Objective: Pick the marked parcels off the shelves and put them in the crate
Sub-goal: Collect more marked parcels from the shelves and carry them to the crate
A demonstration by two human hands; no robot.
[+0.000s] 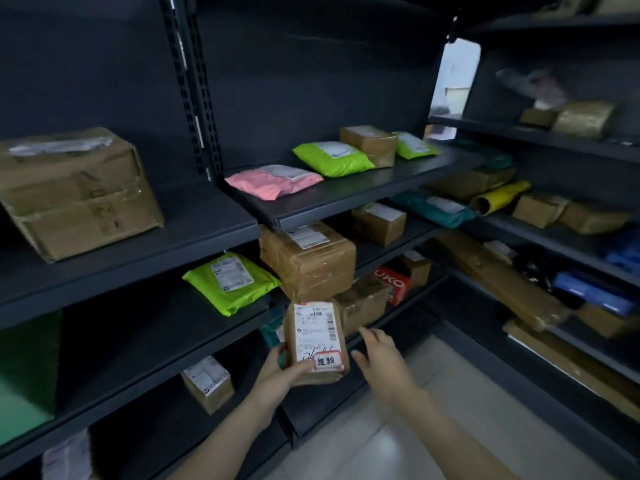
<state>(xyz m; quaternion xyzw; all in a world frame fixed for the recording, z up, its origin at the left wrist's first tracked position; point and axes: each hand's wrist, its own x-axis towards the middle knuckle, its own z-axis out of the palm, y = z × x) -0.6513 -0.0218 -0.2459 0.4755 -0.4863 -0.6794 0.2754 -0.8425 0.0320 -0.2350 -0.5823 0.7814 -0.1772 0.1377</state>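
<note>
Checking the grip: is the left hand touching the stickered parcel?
Touching. The head view shows the left hand with its thumb lying across the lower front of the parcel.

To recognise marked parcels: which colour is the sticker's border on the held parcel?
Red, around the white sticker; head view.

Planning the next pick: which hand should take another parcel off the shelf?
Right hand: open and empty near the shelves; the left hand grips the small brown parcel with the red-bordered sticker.
</note>
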